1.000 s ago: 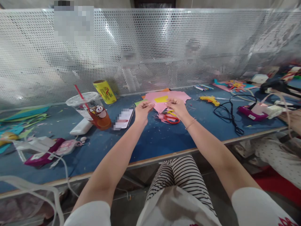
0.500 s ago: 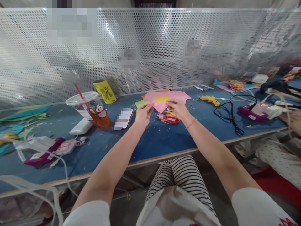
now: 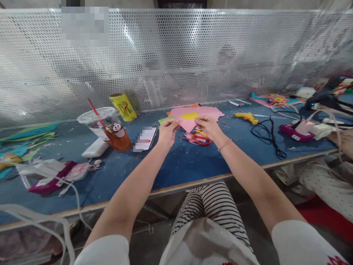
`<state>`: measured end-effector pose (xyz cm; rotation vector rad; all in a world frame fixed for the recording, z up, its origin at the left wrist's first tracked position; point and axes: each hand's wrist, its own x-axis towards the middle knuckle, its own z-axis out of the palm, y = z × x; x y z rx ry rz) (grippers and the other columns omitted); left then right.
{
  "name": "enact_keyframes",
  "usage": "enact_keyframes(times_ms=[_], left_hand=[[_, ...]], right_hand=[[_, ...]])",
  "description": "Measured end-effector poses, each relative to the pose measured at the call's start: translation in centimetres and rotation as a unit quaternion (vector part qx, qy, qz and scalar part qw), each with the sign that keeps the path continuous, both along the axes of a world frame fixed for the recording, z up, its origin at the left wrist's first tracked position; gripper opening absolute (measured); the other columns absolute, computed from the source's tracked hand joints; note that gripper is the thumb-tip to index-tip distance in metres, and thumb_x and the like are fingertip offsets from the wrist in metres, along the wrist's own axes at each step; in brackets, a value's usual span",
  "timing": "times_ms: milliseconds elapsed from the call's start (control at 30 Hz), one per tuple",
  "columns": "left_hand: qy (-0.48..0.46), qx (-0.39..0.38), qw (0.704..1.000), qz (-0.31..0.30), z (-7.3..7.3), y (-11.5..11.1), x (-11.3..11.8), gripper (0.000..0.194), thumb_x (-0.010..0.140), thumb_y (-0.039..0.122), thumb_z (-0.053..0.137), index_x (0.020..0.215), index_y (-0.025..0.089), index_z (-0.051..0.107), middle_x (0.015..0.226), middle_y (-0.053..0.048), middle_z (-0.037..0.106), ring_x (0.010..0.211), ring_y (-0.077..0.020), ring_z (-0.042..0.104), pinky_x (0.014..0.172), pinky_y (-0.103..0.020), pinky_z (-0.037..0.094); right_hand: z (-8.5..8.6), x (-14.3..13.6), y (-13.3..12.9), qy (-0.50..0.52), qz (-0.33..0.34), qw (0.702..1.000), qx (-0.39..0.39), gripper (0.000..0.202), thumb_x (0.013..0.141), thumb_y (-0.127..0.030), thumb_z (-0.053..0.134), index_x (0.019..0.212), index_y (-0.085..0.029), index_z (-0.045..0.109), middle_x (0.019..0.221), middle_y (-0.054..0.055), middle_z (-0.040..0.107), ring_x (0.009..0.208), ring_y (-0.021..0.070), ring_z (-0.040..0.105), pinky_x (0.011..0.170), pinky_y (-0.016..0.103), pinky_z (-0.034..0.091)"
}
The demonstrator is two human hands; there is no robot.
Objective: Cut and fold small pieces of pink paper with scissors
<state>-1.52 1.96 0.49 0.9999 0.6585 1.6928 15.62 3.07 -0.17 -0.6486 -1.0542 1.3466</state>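
Observation:
My left hand [image 3: 168, 131] is closed in a pinch at the left edge of pink paper [image 3: 189, 126], its fingertips pressed together. Across from it, my right hand [image 3: 207, 126] pinches at the right side of the same paper. Between the hands the pink paper comes down to a point. A small yellow paper piece [image 3: 189, 115] lies over the pink, close to my right fingertips. Just below are red-handled scissors [image 3: 202, 140] among pink scraps [image 3: 190, 137]. A green paper corner [image 3: 164, 120] shows behind my left hand.
A phone [image 3: 146, 138], a drink cup with a straw [image 3: 118, 138] and a yellow roll [image 3: 124, 107] stand left. A yellow glue gun [image 3: 246, 117], black cable [image 3: 271, 136] and purple power strip [image 3: 296, 133] lie right. A perforated metal screen [image 3: 176, 55] backs the table.
My left hand has shifted very slightly left. The right hand and the papers look almost the same.

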Motion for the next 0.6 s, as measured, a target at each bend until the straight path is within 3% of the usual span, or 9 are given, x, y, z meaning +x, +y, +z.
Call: enact_keyframes(times_ms=[267,600], left_hand=[[0.011,-0.007,1.000,0.025,-0.29,0.25,-0.12,0.019,0.052,0.018,0.075,0.056,0.016,0.056,0.063,0.003,0.061,0.063,-0.0074,0.059,0.069,-0.024,0.050],[-0.006,-0.050,0.999,0.006,0.04,0.16,-0.63,0.019,0.053,0.022,0.074,0.059,0.017,0.057,0.065,0.002,0.063,0.063,-0.0080,0.060,0.069,-0.024,0.050]], right_hand=[[0.10,0.01,-0.02,-0.006,0.003,1.000,-0.003,0.023,0.052,-0.022,0.075,0.069,-0.016,0.062,0.063,-0.002,0.061,0.054,0.0058,0.054,0.055,0.019,0.046],[0.04,0.18,0.05,-0.011,-0.011,1.000,0.012,0.026,0.050,-0.025,0.076,0.071,-0.017,0.064,0.063,-0.002,0.062,0.052,0.0054,0.053,0.055,0.020,0.046]])
